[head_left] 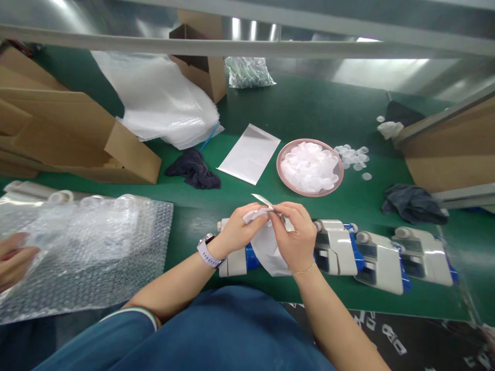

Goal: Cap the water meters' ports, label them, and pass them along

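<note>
My left hand (240, 229), with a watch on its wrist, pinches the upper edge of a thin white sheet (266, 252). My right hand (296, 237) grips the same edge from the other side, fingertips close to the left ones. A narrow white strip (262, 200) sticks up between the fingers; whether it belongs to the sheet I cannot tell. The sheet hangs down over a white and blue device (234, 263), which is partly hidden. Just right of my right hand lies a similar device (336, 247) with a dark window and a round knob.
Two more devices (381, 263) (425, 255) lie rightward. Beyond my hands are a pink bowl (283, 181) of white caps, loose caps (352, 156), a white sheet stack (249, 153) and a dark cloth (195, 169). Cardboard boxes (135, 154) and bubble wrap (154, 257) under another person's hand (15, 260) are left.
</note>
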`<state>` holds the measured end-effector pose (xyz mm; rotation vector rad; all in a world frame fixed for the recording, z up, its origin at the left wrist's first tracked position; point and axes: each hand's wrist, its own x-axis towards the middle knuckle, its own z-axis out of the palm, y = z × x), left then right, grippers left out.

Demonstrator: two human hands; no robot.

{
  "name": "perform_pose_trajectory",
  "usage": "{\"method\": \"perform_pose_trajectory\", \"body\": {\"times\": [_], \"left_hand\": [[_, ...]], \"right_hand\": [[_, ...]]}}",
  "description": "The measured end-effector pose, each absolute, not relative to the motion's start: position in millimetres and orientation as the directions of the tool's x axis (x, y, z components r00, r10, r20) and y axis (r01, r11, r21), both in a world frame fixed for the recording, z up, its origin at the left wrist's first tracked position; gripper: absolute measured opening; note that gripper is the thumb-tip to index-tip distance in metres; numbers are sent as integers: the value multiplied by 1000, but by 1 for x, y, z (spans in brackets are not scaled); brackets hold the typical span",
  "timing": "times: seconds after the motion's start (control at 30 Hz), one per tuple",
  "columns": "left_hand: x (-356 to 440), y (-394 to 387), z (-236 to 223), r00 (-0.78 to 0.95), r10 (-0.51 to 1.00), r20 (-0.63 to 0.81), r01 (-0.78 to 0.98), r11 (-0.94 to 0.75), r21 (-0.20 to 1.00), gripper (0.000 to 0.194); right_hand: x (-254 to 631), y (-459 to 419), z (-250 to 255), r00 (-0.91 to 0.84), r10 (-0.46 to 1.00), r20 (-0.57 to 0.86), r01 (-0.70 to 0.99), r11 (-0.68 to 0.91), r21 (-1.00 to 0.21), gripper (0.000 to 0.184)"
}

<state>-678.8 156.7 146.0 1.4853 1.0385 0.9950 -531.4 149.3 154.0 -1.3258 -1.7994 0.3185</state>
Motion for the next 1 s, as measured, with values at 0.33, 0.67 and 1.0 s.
{"method": "perform_pose_trajectory", "body": {"times": [0.33, 0.67, 1.0], "left_hand": [[-674, 152, 128, 184, 950, -253, -165, 284, 945, 39], [-766, 170, 80, 77, 768, -636, -378, 612, 694, 37], [-793, 160, 48, -41, 755, -654, -234, 630, 741, 46]], "right_hand": [[-532, 147, 149, -103, 827, 553, 637, 481, -603, 8], [-433, 140, 116, 276, 925, -261, 155, -311, -938, 35], [-397, 122, 47, 282, 818, -501, 146, -552, -821, 56]]}}
